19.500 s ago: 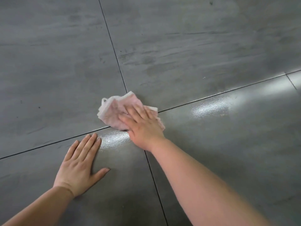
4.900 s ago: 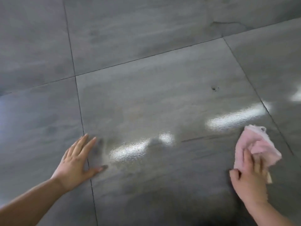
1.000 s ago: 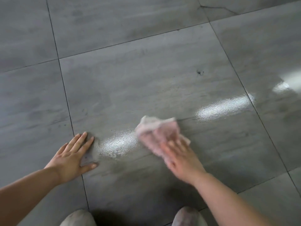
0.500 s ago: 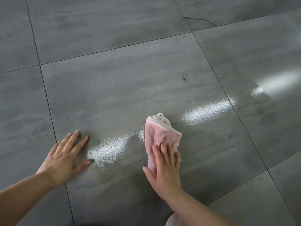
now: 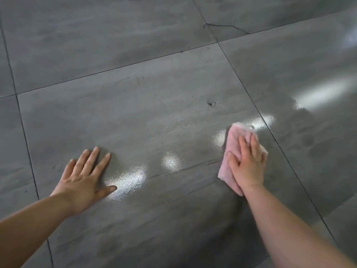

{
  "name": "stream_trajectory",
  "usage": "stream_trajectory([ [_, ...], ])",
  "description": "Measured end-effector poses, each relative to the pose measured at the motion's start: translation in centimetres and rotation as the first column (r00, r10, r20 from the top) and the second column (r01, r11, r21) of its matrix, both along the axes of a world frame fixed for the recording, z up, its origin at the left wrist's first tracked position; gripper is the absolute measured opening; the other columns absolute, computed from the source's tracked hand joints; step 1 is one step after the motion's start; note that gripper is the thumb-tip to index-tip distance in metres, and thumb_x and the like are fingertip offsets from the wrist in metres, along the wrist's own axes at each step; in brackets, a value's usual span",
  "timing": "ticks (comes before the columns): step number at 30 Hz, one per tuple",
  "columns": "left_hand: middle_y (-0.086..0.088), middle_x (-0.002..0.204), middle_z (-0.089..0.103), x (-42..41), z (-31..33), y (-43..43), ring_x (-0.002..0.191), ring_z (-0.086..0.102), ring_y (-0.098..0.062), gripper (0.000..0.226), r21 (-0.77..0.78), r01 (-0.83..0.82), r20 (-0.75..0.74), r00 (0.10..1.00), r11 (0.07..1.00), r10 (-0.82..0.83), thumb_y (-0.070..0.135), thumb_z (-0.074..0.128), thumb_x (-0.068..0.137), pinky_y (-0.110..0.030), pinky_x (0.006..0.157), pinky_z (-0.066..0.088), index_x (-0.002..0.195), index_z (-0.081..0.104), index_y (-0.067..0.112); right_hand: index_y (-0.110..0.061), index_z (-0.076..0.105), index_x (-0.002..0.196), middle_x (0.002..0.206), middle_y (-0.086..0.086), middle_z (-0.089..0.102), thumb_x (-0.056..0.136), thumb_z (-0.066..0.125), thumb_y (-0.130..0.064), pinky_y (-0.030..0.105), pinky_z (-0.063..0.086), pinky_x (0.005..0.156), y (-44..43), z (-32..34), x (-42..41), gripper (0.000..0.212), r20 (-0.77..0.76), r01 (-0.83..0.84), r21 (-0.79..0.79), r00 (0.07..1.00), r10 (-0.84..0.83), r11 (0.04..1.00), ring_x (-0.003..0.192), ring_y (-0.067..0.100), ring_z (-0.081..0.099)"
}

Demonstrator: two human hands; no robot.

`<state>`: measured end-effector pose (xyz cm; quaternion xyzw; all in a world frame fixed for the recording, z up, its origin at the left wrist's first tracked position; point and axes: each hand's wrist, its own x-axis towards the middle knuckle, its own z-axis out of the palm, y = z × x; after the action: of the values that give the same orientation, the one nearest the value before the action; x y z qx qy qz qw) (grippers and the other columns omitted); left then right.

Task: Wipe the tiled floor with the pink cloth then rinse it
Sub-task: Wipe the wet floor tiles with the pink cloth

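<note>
The tiled floor (image 5: 135, 97) is grey, stone-look, smooth, with a wet gloss in bright patches and thin dark grout lines. The pink cloth (image 5: 232, 146) is soft, fuzzy terry, matt.

Dim even light, glare patches (image 5: 126, 180) on floor (image 5: 116, 117), perhaps slight blur

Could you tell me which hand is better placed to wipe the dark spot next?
The right hand: it presses the cloth flat on the tile, with the spot just ahead. The left hand is bare, braced flat farther from it.
</note>
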<state>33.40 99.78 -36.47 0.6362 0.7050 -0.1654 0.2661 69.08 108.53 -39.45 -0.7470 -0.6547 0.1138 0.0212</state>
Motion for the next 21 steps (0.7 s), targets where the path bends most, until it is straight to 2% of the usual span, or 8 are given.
stream_trajectory([
  [3, 0.01, 0.131, -0.036, -0.6, -0.7, -0.1, 0.125, -0.034, -0.007, 0.102, 0.037, 0.001, 0.083, 0.997, 0.999, -0.004, 0.078, -0.006, 0.041, -0.015, 0.086, -0.042, 0.118, -0.036, 0.02, -0.016, 0.02, 0.147, 0.158, 0.011, 0.003, 0.087, 0.04, -0.05, 0.051, 0.007, 0.115, 2.0, 1.0, -0.6, 0.072, -0.054, 0.348, -0.068, 0.935, -0.351, 0.935, 0.145, 0.025, 0.005],
  [5, 0.009, 0.129, -0.038, -0.8, -0.7, 0.1, 0.124, -0.035, -0.008, 0.109, 0.014, -0.015, 0.082, 0.997, 1.0, 0.014, 0.087, -0.013, 0.033, -0.013, 0.077, -0.046, 0.119, -0.035, 0.023, -0.016, 0.016, 0.148, 0.158, 0.012, -0.001, 0.087, 0.039, -0.049, 0.053, 0.004, 0.114, 2.4, 1.0, -4.4, 0.073, -0.096, 0.395, -0.092, 0.91, -0.403, 0.914, 0.145, 0.027, 0.0],
  [7, 0.001, 0.14, -0.029, -1.2, -1.2, 0.0, 0.133, -0.028, -0.014, 0.113, 0.07, 0.026, 0.052, 0.998, 0.997, -0.029, 0.089, -0.025, 0.036, -0.015, 0.085, -0.045, 0.128, -0.026, 0.024, -0.018, 0.014, 0.148, 0.157, 0.013, -0.004, 0.078, 0.026, -0.053, 0.054, 0.002, 0.113, 1.8, 0.5, -9.0, 0.08, -0.09, 0.203, -0.09, 0.973, -0.211, 0.975, 0.144, 0.032, 0.0],
  [9, -0.018, 0.147, 0.025, -1.6, -1.2, 0.0, 0.139, 0.008, -0.028, 0.101, -0.02, 0.112, -0.043, 0.993, 0.993, -0.113, 0.081, -0.013, 0.066, -0.021, 0.106, -0.03, 0.141, 0.011, 0.017, -0.024, 0.015, 0.148, 0.157, 0.011, -0.004, 0.072, 0.015, -0.056, 0.055, 0.002, 0.113, 0.0, -0.4, -13.3, 0.083, -0.044, -0.141, -0.066, 0.989, 0.138, 0.988, 0.143, 0.034, 0.0],
  [11, -0.02, 0.125, 0.058, -1.8, -1.8, 0.0, 0.123, 0.03, -0.03, 0.084, -0.061, 0.136, -0.021, 0.99, 0.989, -0.137, 0.071, 0.002, 0.081, -0.027, 0.113, -0.014, 0.132, 0.038, 0.015, -0.025, 0.034, 0.14, 0.153, 0.012, 0.023, 0.069, 0.025, -0.052, 0.056, 0.016, 0.107, -1.5, -0.9, -16.5, 0.076, 0.015, -0.456, 0.028, 0.89, 0.455, 0.89, 0.136, 0.033, 0.017],
  [15, -0.018, 0.123, 0.06, -2.0, -2.1, 0.0, 0.123, 0.029, -0.032, 0.081, 0.022, 0.169, -0.034, 0.985, 0.985, -0.168, 0.071, 0.003, 0.082, -0.029, 0.114, -0.01, 0.128, 0.041, 0.016, -0.025, 0.04, 0.127, 0.142, 0.007, 0.038, 0.071, 0.04, -0.047, 0.049, 0.02, 0.107, 0.1, -1.8, -14.8, 0.06, -0.001, -0.77, 0.086, 0.634, 0.773, 0.632, 0.128, 0.026, 0.029],
  [17, -0.015, 0.127, 0.058, -2.1, -2.2, -0.1, 0.127, 0.024, -0.032, 0.083, 0.06, 0.149, -0.014, 0.989, 0.987, -0.149, 0.074, 0.003, 0.079, -0.028, 0.114, -0.01, 0.129, 0.04, 0.019, -0.024, 0.04, 0.13, 0.144, 0.009, 0.042, 0.072, 0.039, -0.047, 0.046, 0.018, 0.105, 2.0, -1.7, -11.6, 0.063, 0.002, -0.716, 0.091, 0.695, 0.719, 0.692, 0.131, 0.024, 0.029],
  [21, -0.007, 0.129, 0.057, -2.8, -1.3, -0.5, 0.125, 0.029, -0.021, 0.089, 0.087, 0.087, 0.019, 0.996, 0.992, -0.089, 0.082, 0.014, 0.068, -0.025, 0.113, -0.002, 0.127, 0.042, 0.022, -0.019, 0.03, 0.144, 0.157, 0.008, 0.012, 0.064, 0.014, -0.058, 0.035, 0.004, 0.114, 4.0, 0.0, -6.3, 0.091, -0.035, -0.212, -0.01, 0.977, 0.211, 0.977, 0.144, 0.026, 0.015],
])
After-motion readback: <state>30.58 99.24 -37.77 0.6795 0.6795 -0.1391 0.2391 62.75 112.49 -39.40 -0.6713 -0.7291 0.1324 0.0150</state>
